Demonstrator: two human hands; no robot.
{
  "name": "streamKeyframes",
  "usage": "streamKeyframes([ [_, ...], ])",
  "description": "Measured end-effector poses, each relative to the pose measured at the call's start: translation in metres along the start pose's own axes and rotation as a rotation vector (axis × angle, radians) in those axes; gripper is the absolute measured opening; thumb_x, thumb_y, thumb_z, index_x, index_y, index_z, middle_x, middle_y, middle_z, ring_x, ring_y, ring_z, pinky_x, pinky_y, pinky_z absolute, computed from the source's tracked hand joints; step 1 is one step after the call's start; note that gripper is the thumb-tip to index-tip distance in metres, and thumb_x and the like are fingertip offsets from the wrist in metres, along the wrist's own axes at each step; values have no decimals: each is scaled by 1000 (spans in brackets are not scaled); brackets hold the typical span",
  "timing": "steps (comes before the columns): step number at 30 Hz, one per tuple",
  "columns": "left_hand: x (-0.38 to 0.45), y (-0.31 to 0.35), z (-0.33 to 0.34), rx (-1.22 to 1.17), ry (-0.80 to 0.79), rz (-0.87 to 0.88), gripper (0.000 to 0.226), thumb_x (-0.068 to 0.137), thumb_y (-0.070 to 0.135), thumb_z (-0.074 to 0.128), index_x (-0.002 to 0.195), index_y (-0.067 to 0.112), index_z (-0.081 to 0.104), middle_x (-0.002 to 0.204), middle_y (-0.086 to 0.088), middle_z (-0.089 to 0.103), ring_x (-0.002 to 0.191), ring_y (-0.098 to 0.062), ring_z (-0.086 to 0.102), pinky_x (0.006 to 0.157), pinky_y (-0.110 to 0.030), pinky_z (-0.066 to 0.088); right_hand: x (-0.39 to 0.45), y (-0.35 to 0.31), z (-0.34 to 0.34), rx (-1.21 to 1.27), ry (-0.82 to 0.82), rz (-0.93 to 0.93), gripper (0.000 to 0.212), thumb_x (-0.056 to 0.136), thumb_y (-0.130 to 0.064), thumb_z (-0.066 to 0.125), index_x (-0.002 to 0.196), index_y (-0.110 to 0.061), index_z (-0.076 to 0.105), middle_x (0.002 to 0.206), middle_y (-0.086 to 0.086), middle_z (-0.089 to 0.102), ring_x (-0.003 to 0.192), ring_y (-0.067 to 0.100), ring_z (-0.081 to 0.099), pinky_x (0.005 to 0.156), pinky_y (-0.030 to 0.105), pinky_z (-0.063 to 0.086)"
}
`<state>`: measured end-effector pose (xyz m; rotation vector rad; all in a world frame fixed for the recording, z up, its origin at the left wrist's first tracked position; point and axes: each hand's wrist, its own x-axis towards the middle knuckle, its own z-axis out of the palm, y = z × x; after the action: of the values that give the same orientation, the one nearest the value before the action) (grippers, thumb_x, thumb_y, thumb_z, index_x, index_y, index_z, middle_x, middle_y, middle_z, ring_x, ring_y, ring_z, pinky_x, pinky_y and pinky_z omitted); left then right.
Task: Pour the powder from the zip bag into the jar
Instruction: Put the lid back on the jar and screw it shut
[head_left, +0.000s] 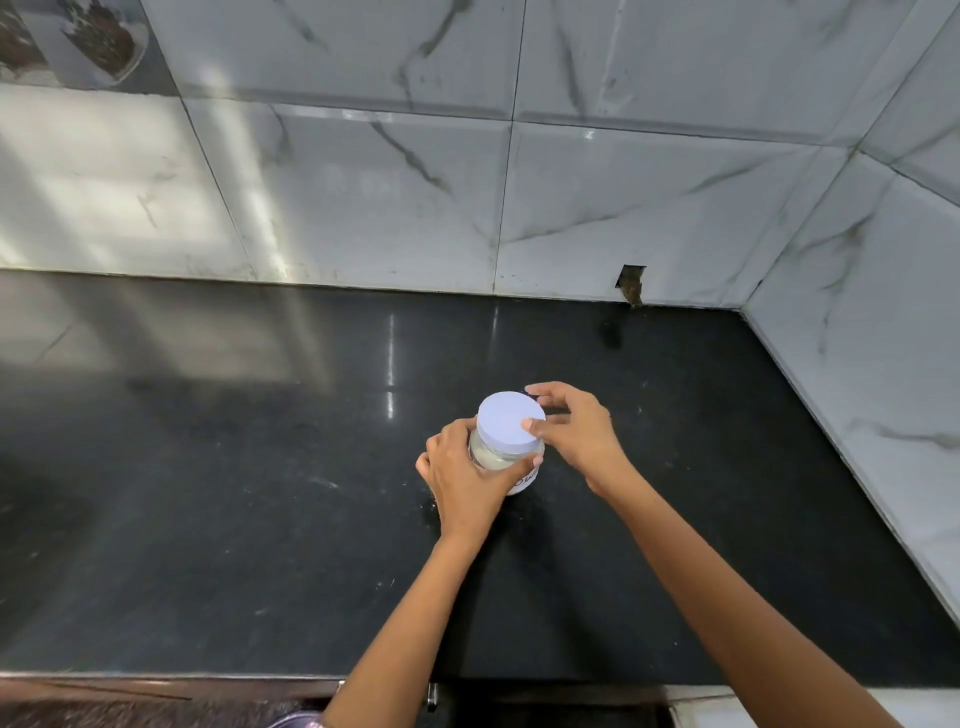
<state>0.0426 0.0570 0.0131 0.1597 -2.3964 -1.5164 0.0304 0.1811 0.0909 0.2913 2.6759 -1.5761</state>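
Both arms reach out over the dark surface (208, 519), and here's the jar (506, 457), standing mid-surface. The left hand (462, 467) has its grip clamped round the glass body; the right hand (571, 426) has its fingers closed on the rim of the white lid (509, 420). Lid's on, pale powder shows inside, and no zip bag is anywhere in view, so whether the pour is finished or yet to start can't be told. Nothing crowds the jar. Beyond, only the marble-tiled wall (623, 182).
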Motion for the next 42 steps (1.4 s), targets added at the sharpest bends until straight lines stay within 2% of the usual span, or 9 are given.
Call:
streamKeyframes([
  [8, 0, 0, 2, -24, -4, -19, 58, 44, 47, 77, 93, 26, 55, 91, 19, 56, 96, -10, 48, 82, -21, 19, 3, -6, 7, -618, -224, -226, 73, 71, -40, 75, 135, -19, 47, 148, -3, 38, 131, 20, 39, 104, 33, 35],
  [13, 3, 0, 1, -46, -19, -15, 67, 42, 46, 79, 101, 27, 54, 93, 29, 49, 98, -4, 45, 85, -18, 18, 8, -12, 20, -921, -20, -253, 76, 63, -65, 68, 116, -15, 50, 113, 4, 54, 101, 23, 55, 73, 31, 41],
  [17, 1, -1, 0, -58, -30, -18, 72, 40, 50, 86, 101, 34, 51, 97, 32, 46, 102, 19, 32, 92, -26, 24, 17, -26, 7, -1047, -19, -191, 80, 55, -93, 35, 65, -15, 50, 71, -1, 54, 59, 16, 51, 52, 24, 32],
  [22, 1, -2, 2, -57, -27, -13, 71, 41, 51, 85, 101, 35, 51, 97, 31, 49, 99, 14, 36, 95, -29, 26, 22, -26, -9, -831, -453, -332, 59, 71, -52, 71, 123, -30, 55, 131, -3, 52, 117, 19, 50, 88, 30, 37],
  [27, 0, -5, 2, -46, -10, 19, 70, 43, 51, 86, 102, 35, 52, 99, 35, 47, 104, 24, 31, 93, -30, 28, 23, -29, -4, -969, -78, -277, 61, 78, -73, 45, 77, -14, 61, 83, 4, 62, 77, 23, 60, 62, 29, 42],
  [31, 0, -5, 2, -45, -9, 13, 70, 43, 48, 88, 102, 34, 53, 98, 32, 50, 101, 13, 38, 93, -29, 28, 22, -24, -7, -838, -413, -346, 53, 75, -46, 70, 123, -29, 57, 144, -2, 41, 127, 20, 44, 97, 35, 38],
  [33, 0, -4, 2, -39, -7, 11, 69, 43, 45, 87, 101, 33, 53, 97, 31, 51, 101, 6, 42, 92, -26, 26, 24, -22, -7, -808, -507, -330, 59, 73, -40, 73, 128, -33, 53, 144, -4, 42, 129, 19, 41, 100, 34, 34],
  [38, 0, -6, 2, -42, -8, 17, 70, 43, 52, 85, 103, 35, 53, 101, 33, 49, 105, 21, 32, 93, -28, 28, 29, -26, -7, -901, -134, -287, 65, 77, -72, 49, 85, -10, 65, 89, 7, 67, 78, 21, 60, 65, 32, 43],
  [42, 0, -5, 2, -39, -10, 16, 69, 44, 57, 80, 102, 34, 52, 99, 30, 50, 103, 12, 38, 93, -27, 28, 26, -21, -16, -749, -446, -322, 47, 75, -47, 70, 116, -26, 62, 136, -3, 51, 120, 18, 48, 98, 36, 41],
])
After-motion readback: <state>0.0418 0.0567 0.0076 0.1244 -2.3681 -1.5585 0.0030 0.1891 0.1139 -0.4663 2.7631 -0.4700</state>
